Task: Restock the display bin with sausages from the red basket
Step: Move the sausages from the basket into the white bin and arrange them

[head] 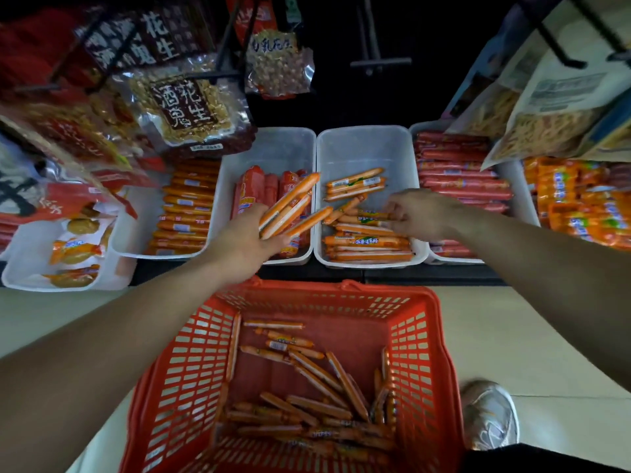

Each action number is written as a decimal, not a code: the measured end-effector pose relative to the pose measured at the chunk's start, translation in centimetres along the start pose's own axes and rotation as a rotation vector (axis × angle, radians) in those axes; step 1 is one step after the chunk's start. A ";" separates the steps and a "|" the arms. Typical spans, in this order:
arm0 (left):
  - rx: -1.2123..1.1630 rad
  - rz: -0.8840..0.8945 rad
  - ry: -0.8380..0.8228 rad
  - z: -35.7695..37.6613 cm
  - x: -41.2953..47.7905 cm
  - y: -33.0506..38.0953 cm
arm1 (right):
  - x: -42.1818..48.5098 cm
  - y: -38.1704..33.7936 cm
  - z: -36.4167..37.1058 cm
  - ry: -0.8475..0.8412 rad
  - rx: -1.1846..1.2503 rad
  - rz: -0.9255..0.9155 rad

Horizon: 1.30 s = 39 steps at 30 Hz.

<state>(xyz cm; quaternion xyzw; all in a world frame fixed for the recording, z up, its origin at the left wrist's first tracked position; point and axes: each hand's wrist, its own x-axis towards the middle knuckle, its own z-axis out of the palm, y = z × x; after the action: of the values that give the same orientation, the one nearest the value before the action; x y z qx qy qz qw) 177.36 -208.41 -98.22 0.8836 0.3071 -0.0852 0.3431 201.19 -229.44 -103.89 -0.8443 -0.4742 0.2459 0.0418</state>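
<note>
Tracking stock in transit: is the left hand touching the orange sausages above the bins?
Touching. In the head view the left hand grips the orange sausages, fingers curled round their lower ends.

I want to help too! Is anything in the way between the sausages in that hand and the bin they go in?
Nothing visible blocks them. The left hand holds the sausages left of the open-topped display bin. Only the right hand is there, reaching into the bin's right side.
</note>
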 end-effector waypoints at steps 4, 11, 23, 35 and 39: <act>0.022 0.088 -0.094 3.1 5.3 4.0 | -1.9 4.8 -0.1 0.019 -0.046 0.081; 0.268 0.128 -0.370 7.8 10.5 7.5 | -3.8 8.1 1.2 -0.008 -0.148 0.094; 0.594 0.402 -0.163 13.2 12.4 5.9 | -4.6 4.8 8.2 0.209 0.019 0.232; 0.256 0.116 -0.148 13.4 16.0 6.3 | -4.3 4.8 8.6 0.244 -0.034 0.228; 0.149 0.029 -0.146 13.6 17.4 6.3 | -4.4 4.7 8.5 0.250 -0.032 0.231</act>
<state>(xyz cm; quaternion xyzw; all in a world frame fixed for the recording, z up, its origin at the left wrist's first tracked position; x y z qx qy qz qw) 195.82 -212.55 -111.26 0.9024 0.2614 -0.1673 0.2990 199.11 -236.96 -111.08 -0.9178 -0.3690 0.1344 0.0588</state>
